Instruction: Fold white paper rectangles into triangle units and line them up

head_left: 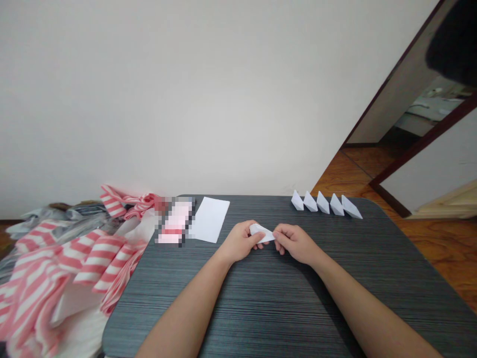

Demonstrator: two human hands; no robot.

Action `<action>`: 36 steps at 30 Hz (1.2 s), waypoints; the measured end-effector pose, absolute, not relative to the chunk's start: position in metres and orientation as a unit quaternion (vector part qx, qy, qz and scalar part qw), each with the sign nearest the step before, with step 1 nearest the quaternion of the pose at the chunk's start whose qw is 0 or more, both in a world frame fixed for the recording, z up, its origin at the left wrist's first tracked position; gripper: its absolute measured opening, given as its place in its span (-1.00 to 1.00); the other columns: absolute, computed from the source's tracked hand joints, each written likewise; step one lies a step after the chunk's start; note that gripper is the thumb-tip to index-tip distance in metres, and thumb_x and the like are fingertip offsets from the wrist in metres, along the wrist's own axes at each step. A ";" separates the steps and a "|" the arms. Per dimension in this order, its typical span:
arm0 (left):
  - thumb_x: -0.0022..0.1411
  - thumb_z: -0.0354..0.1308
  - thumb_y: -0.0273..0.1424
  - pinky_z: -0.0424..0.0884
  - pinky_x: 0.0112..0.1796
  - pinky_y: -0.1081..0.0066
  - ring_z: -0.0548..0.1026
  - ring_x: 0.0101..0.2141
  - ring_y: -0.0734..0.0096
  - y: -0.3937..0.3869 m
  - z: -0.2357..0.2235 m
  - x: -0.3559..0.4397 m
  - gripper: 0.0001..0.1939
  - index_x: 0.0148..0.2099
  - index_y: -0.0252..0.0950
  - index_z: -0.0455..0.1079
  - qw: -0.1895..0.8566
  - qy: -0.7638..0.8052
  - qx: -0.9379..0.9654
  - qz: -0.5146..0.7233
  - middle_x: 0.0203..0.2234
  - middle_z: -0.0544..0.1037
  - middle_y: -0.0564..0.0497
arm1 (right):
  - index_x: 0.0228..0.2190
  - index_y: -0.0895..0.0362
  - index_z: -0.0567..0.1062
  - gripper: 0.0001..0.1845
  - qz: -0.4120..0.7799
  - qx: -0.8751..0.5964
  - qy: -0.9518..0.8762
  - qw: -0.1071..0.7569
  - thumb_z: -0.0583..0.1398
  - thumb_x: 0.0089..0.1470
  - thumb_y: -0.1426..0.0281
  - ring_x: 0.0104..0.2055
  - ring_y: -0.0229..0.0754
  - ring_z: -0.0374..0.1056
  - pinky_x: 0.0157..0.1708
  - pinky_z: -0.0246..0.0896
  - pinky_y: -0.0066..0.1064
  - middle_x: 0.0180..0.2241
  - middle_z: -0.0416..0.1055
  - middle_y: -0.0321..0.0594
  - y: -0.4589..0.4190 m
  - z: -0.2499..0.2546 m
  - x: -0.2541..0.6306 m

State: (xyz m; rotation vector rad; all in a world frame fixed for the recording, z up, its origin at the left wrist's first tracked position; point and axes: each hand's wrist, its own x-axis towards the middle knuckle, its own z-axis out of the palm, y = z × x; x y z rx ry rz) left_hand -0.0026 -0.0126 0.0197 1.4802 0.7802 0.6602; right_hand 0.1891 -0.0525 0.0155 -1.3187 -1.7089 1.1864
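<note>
Between both hands, just above the dark table, is a small folded white paper (263, 232) with a pointed right end. My left hand (242, 241) grips its left part, thumb across the near face and fingers behind. My right hand (293, 242) pinches the pointed right tip between thumb and finger. Left of my hands lies a stack of white paper (210, 219). Toward the table's back right stand several folded paper boats (323, 203) in a row, the rightmost one (351, 207) tilted outward.
The dark wood-grain table (246, 308) has its back edge against a white wall. A pixelated pinkish flat item (175, 221) lies at its left edge. Red-and-white striped cloth (55, 278) is heaped beyond that edge. To the right are wooden flooring (346, 164) and a doorway.
</note>
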 end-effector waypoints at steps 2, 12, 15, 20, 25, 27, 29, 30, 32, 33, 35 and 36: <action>0.14 0.06 -0.31 0.33 -0.48 0.50 0.41 -0.53 0.50 -0.014 0.023 -0.003 -0.81 -0.30 -0.35 0.33 0.619 0.336 0.652 0.280 -0.49 0.50 0.00 | -0.51 0.15 0.34 -0.75 0.449 -0.503 -0.661 0.328 0.02 0.14 0.33 -0.61 -0.34 0.28 -0.55 0.17 -0.52 -0.60 0.35 -0.32 -0.053 0.016 0.188; 0.12 0.07 -0.26 0.30 -0.50 0.51 0.40 -0.54 0.49 -0.014 0.023 -0.002 -0.76 -0.34 -0.36 0.35 0.601 0.357 0.660 0.276 -0.55 0.48 0.01 | -0.53 0.14 0.36 -0.74 0.390 -0.520 -0.692 0.314 0.03 0.13 0.35 -0.63 -0.33 0.27 -0.56 0.16 -0.52 -0.64 0.35 -0.33 -0.053 0.020 0.184; 0.10 0.08 -0.23 0.29 -0.52 0.52 0.40 -0.55 0.48 -0.014 0.021 -0.001 -0.74 -0.33 -0.37 0.37 0.586 0.369 0.664 0.284 -0.59 0.44 0.03 | -0.55 0.14 0.36 -0.72 0.372 -0.522 -0.701 0.313 0.03 0.14 0.35 -0.63 -0.33 0.28 -0.56 0.16 -0.52 -0.65 0.35 -0.33 -0.053 0.020 0.182; 0.11 0.07 -0.24 0.27 -0.53 0.53 0.38 -0.57 0.50 -0.014 0.023 -0.001 -0.74 -0.33 -0.36 0.39 0.572 0.373 0.670 0.292 -0.61 0.41 0.05 | -0.55 0.14 0.38 -0.72 0.360 -0.520 -0.711 0.306 0.03 0.14 0.34 -0.63 -0.32 0.29 -0.56 0.16 -0.51 -0.64 0.38 -0.32 -0.054 0.020 0.180; 0.12 0.05 -0.28 0.24 -0.54 0.54 0.35 -0.56 0.51 -0.014 0.026 -0.003 -0.77 -0.39 -0.36 0.41 0.539 0.381 0.692 0.293 -0.59 0.41 0.04 | -0.54 0.14 0.39 -0.72 0.367 -0.515 -0.714 0.301 0.02 0.14 0.35 -0.61 -0.31 0.31 -0.54 0.17 -0.51 -0.64 0.38 -0.33 -0.055 0.021 0.179; 0.12 0.05 -0.29 0.24 -0.54 0.54 0.36 -0.56 0.51 -0.013 0.026 -0.004 -0.77 -0.38 -0.35 0.41 0.533 0.385 0.696 0.289 -0.58 0.42 0.04 | -0.53 0.14 0.39 -0.73 0.370 -0.514 -0.712 0.302 0.02 0.14 0.35 -0.61 -0.31 0.31 -0.54 0.18 -0.50 -0.63 0.38 -0.32 -0.055 0.021 0.179; 0.14 0.03 -0.27 0.24 -0.53 0.53 0.36 -0.56 0.49 -0.013 0.026 -0.004 -0.75 -0.37 -0.35 0.41 0.539 0.388 0.692 0.283 -0.60 0.42 0.04 | -0.53 0.14 0.39 -0.73 0.371 -0.516 -0.710 0.304 0.02 0.14 0.35 -0.61 -0.31 0.31 -0.54 0.18 -0.50 -0.63 0.38 -0.32 -0.054 0.021 0.180; 0.15 0.01 -0.26 0.25 -0.53 0.52 0.37 -0.56 0.48 -0.013 0.026 -0.004 -0.74 -0.37 -0.35 0.41 0.544 0.387 0.690 0.281 -0.61 0.42 0.04 | -0.53 0.14 0.39 -0.73 0.372 -0.517 -0.708 0.305 0.02 0.14 0.34 -0.61 -0.31 0.31 -0.54 0.18 -0.50 -0.63 0.39 -0.32 -0.054 0.021 0.180; 0.17 -0.01 -0.24 0.24 -0.52 0.52 0.37 -0.56 0.48 -0.013 0.026 -0.004 -0.70 -0.38 -0.35 0.40 0.552 0.381 0.687 0.279 -0.63 0.42 0.04 | -0.52 0.14 0.39 -0.73 0.373 -0.520 -0.705 0.306 0.02 0.14 0.34 -0.61 -0.31 0.31 -0.55 0.18 -0.50 -0.63 0.39 -0.32 -0.054 0.020 0.180; 0.18 -0.02 -0.23 0.24 -0.52 0.52 0.36 -0.56 0.48 -0.013 0.026 -0.005 -0.69 -0.40 -0.35 0.40 0.554 0.378 0.688 0.279 -0.64 0.42 0.04 | -0.52 0.14 0.39 -0.73 0.375 -0.520 -0.704 0.306 0.03 0.14 0.34 -0.61 -0.31 0.31 -0.55 0.18 -0.50 -0.63 0.39 -0.32 -0.053 0.020 0.181; 0.18 -0.03 -0.22 0.23 -0.53 0.52 0.36 -0.57 0.49 -0.013 0.026 -0.005 -0.67 -0.41 -0.35 0.39 0.557 0.373 0.688 0.277 -0.64 0.42 0.03 | -0.51 0.14 0.40 -0.74 0.379 -0.520 -0.703 0.304 0.03 0.14 0.33 -0.62 -0.31 0.31 -0.55 0.19 -0.50 -0.63 0.39 -0.32 -0.053 0.020 0.180; 0.19 -0.04 -0.22 0.22 -0.53 0.52 0.36 -0.57 0.48 -0.013 0.026 -0.005 -0.67 -0.41 -0.35 0.40 0.558 0.372 0.689 0.275 -0.64 0.43 0.03 | -0.51 0.14 0.40 -0.74 0.381 -0.520 -0.702 0.304 0.02 0.14 0.33 -0.62 -0.31 0.31 -0.55 0.19 -0.50 -0.63 0.39 -0.32 -0.053 0.020 0.180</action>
